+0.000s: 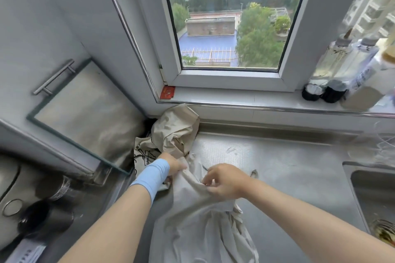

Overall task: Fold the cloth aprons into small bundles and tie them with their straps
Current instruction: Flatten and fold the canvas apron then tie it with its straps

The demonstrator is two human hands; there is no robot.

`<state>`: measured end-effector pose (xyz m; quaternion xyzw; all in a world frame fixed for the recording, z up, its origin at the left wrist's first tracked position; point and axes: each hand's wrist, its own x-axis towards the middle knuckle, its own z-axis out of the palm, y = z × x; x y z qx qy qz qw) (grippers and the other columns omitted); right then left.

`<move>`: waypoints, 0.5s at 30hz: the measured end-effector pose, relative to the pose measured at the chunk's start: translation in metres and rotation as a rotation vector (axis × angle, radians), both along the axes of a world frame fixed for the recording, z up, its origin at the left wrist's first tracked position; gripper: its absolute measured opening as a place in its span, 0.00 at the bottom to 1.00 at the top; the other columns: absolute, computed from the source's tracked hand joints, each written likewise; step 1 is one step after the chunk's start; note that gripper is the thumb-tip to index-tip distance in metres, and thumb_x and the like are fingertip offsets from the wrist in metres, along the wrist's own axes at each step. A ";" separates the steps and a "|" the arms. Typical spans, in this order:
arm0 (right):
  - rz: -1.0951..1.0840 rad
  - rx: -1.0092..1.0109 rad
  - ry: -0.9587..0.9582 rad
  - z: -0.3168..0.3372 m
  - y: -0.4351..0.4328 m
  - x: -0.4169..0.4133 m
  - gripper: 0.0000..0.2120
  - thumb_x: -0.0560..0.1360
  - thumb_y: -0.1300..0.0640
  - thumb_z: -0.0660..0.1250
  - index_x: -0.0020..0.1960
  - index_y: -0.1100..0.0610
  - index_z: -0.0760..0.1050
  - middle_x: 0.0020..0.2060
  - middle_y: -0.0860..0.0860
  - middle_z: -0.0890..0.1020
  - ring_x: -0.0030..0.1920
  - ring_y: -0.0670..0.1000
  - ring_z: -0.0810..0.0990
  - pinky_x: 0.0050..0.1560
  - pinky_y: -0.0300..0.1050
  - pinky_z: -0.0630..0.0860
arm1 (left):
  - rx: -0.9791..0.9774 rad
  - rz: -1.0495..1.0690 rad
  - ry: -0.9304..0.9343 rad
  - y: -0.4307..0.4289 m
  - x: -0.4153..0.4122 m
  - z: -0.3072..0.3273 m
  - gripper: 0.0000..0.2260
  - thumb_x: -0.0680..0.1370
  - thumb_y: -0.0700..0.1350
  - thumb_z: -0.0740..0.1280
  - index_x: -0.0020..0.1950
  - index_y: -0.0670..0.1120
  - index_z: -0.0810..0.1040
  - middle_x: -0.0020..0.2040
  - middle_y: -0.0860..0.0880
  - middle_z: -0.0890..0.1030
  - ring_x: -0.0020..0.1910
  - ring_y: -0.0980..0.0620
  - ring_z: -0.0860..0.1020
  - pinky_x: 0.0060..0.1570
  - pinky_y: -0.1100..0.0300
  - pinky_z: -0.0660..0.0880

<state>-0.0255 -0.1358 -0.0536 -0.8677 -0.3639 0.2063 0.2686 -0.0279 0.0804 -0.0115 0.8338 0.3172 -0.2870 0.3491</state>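
Head view: left grip (pixel 174 165) and right grip (pixel 226 180) both pinch the apron (pixel 198 211) bunched between them

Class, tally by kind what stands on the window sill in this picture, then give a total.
Red card: 1
Small black pots: 2
Clear bottles: 2
White bottle: 1
Total: 6, counting only what shows before the right edge cuts the sill off.
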 end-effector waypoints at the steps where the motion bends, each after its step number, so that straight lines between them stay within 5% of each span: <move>1: -0.084 0.026 0.173 0.009 0.002 0.003 0.11 0.71 0.47 0.65 0.48 0.48 0.84 0.40 0.40 0.81 0.41 0.43 0.77 0.43 0.42 0.73 | -0.010 -0.041 -0.007 0.000 -0.006 0.002 0.19 0.71 0.46 0.73 0.60 0.41 0.79 0.46 0.45 0.81 0.41 0.46 0.79 0.44 0.54 0.80; 4: -0.373 0.079 0.315 0.027 0.006 0.020 0.14 0.76 0.47 0.62 0.54 0.51 0.83 0.48 0.45 0.84 0.49 0.47 0.80 0.51 0.44 0.75 | -0.081 -0.118 -0.099 0.000 -0.018 0.020 0.15 0.68 0.40 0.69 0.54 0.45 0.82 0.39 0.48 0.79 0.35 0.50 0.76 0.35 0.58 0.76; 7: -0.536 -0.015 0.463 0.035 0.013 0.033 0.15 0.76 0.47 0.61 0.50 0.58 0.75 0.41 0.53 0.78 0.43 0.55 0.77 0.44 0.46 0.73 | -0.196 -0.108 -0.226 0.004 -0.033 0.049 0.22 0.63 0.38 0.71 0.55 0.53 0.78 0.46 0.47 0.83 0.41 0.50 0.80 0.44 0.58 0.78; 10: -0.606 -0.003 0.706 0.047 0.026 0.026 0.28 0.70 0.47 0.67 0.68 0.49 0.63 0.59 0.54 0.73 0.53 0.56 0.78 0.38 0.44 0.74 | -0.246 -0.169 -0.318 0.021 -0.047 0.068 0.28 0.62 0.36 0.66 0.59 0.54 0.75 0.51 0.43 0.84 0.46 0.47 0.82 0.56 0.48 0.78; 13: -0.525 0.146 0.439 0.067 0.042 0.020 0.46 0.66 0.62 0.61 0.79 0.39 0.47 0.78 0.49 0.54 0.70 0.56 0.69 0.49 0.43 0.76 | -0.281 -0.195 -0.367 0.032 -0.069 0.101 0.29 0.63 0.34 0.63 0.62 0.53 0.74 0.58 0.47 0.81 0.53 0.48 0.81 0.58 0.51 0.77; 15: -0.413 0.188 0.350 0.087 0.056 0.018 0.48 0.64 0.64 0.57 0.79 0.37 0.48 0.75 0.53 0.64 0.64 0.55 0.73 0.54 0.46 0.75 | -0.325 -0.206 -0.380 0.038 -0.085 0.125 0.28 0.65 0.30 0.61 0.60 0.52 0.76 0.57 0.49 0.82 0.53 0.50 0.81 0.56 0.53 0.77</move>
